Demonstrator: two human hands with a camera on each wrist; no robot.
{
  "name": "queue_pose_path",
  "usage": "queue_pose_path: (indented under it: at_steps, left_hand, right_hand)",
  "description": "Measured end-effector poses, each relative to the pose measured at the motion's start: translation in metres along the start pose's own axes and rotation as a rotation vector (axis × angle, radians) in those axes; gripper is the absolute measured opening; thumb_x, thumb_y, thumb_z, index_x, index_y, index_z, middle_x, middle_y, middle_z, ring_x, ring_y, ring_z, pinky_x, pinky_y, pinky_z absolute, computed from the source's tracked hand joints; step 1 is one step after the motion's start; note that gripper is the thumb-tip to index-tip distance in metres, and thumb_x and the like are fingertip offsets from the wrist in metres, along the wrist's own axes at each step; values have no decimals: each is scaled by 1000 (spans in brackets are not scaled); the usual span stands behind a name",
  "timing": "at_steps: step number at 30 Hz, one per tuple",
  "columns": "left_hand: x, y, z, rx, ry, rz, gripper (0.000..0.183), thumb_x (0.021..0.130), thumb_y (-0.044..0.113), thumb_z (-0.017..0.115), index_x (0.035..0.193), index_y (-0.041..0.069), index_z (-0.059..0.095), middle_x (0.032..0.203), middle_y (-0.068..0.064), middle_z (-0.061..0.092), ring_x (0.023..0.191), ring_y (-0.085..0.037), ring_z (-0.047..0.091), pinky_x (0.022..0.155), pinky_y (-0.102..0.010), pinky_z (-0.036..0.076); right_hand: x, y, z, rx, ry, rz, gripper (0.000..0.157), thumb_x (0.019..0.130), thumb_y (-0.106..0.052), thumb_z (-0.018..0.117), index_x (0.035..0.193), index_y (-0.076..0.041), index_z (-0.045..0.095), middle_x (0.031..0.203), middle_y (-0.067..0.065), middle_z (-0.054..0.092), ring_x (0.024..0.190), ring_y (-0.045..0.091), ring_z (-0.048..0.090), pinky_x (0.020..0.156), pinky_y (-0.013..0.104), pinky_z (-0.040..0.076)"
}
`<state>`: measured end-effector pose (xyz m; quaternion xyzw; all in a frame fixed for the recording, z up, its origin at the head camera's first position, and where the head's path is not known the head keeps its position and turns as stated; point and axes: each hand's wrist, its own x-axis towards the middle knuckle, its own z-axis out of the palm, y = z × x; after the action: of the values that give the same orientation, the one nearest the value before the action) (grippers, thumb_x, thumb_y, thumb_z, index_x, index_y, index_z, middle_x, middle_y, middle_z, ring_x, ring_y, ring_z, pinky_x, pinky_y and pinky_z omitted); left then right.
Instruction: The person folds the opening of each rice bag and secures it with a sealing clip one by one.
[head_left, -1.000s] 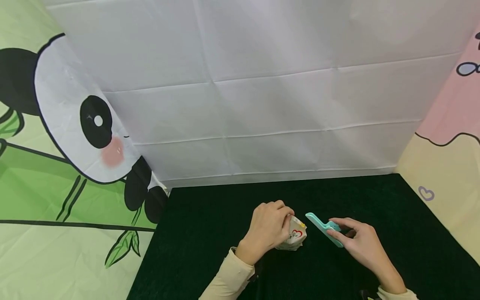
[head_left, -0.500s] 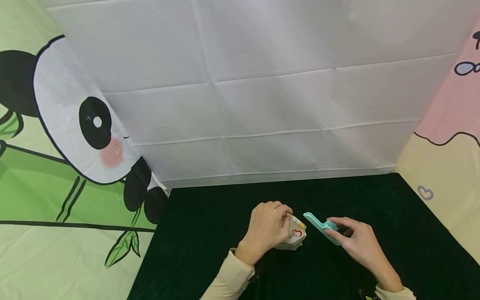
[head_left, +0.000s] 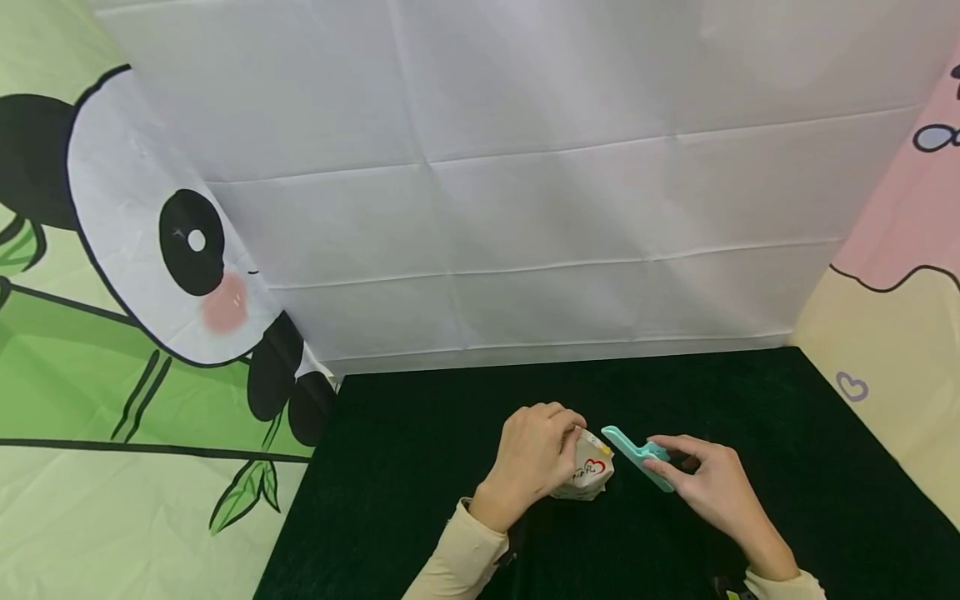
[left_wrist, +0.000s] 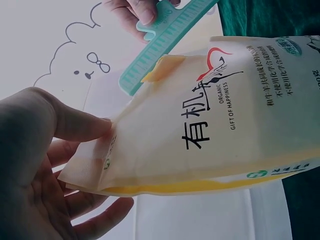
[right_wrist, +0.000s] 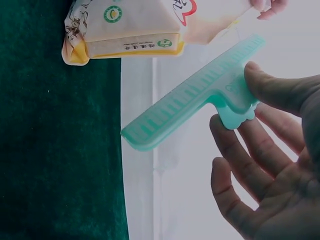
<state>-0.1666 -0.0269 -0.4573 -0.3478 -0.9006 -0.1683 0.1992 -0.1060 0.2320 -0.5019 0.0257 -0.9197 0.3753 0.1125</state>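
My left hand point(head_left: 531, 454) pinches the folded top edge of a cream paper-like food bag point(left_wrist: 160, 135) between thumb and fingers. The bag bears a red heart mark and black lettering, with yellow along its side. In the head view most of the bag point(head_left: 588, 475) sits behind and right of that hand. My right hand point(head_left: 708, 479) holds a teal bag clip point(right_wrist: 195, 95) by its grip tabs, thumb on one side and fingers on the other. The long bar of the clip point(head_left: 633, 457) slants toward the bag's top, just right of it; in the head view a small gap separates them.
A dark green cloth point(head_left: 420, 433) covers the table. Behind it hangs a white sheet point(head_left: 540, 250). A panda-print drape point(head_left: 142, 275) borders the left side, and a pink and yellow printed drape point(head_left: 885, 350) the right.
My right hand has moved slightly left, bringing the teal bag clip nearer to the bag. The left hand keeps its hold on the bag, nearly still.
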Motion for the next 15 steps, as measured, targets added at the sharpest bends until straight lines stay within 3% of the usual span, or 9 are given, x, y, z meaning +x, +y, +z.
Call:
queue_pose_path:
  at_steps: [3,15]
  left_hand:
    - [0,-1,0,-13,-5,-3,12,102,22,69,104,21,81,101,7,80,88,-9,71,81,-21,56]
    - [-2,-2,0,-39,5,-4,13,103,22,69,104,21,82,101,7,80,88,-8,72,82,-22,57]
  right_hand:
    - [0,0,2,8,4,-1,27,95,-29,82,119,-17,80,108,0,80,93,16,69,83,33,58]
    - [1,2,7,73,11,-61,26,95,-25,82,120,-19,80,105,-7,79,89,1,66,82,30,57]
